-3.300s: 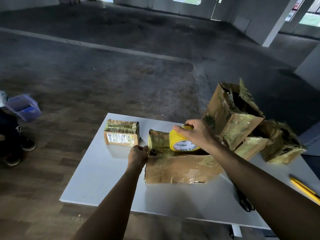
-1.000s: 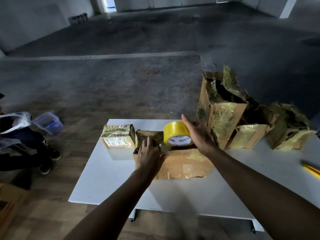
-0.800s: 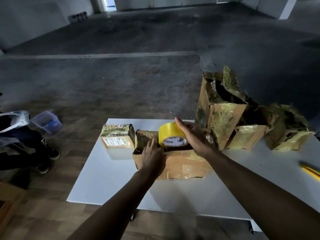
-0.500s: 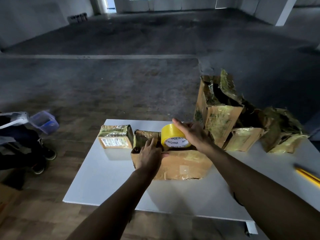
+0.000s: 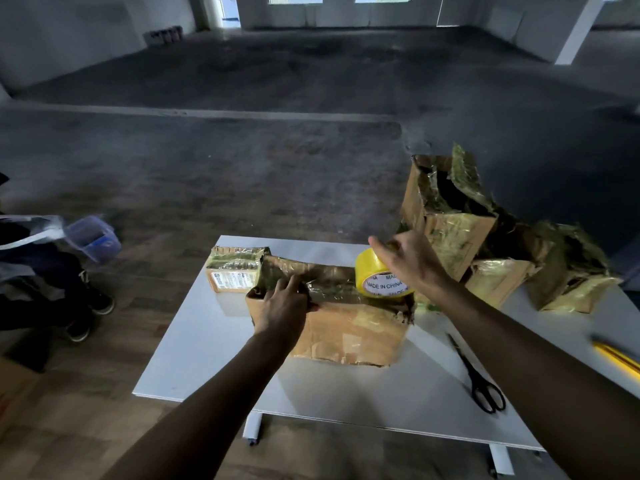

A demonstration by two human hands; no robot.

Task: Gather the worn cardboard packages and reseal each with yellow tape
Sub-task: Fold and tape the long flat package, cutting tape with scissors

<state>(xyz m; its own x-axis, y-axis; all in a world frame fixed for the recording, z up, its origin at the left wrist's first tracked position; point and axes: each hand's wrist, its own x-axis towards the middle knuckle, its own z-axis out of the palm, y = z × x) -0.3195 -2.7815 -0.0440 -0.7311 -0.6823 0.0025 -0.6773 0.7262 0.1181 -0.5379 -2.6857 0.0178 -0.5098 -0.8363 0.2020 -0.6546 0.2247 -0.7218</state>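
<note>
A large worn cardboard package (image 5: pixel 346 327) lies in the middle of the white table (image 5: pixel 201 355), its top covered in crinkled yellowish tape. My left hand (image 5: pixel 282 306) presses flat on the package's top left end. My right hand (image 5: pixel 410 261) holds a yellow tape roll (image 5: pixel 379 280), which rests on the package's top right end. A small taped package (image 5: pixel 233 271) with a label sits just left of the large one.
A tall torn-open box (image 5: pixel 446 209) and two more crumpled packages (image 5: pixel 498 278) (image 5: pixel 571 268) crowd the table's far right. Black scissors (image 5: pixel 483 384) lie near the front right, a yellow object (image 5: pixel 618 356) at the right edge. A seated person (image 5: pixel 41 271) with a blue container (image 5: pixel 93 237) is left of the table.
My right hand has carried the tape roll rightward along the package's top, from near my left hand to the right end. My left hand stays pressed on the left end.
</note>
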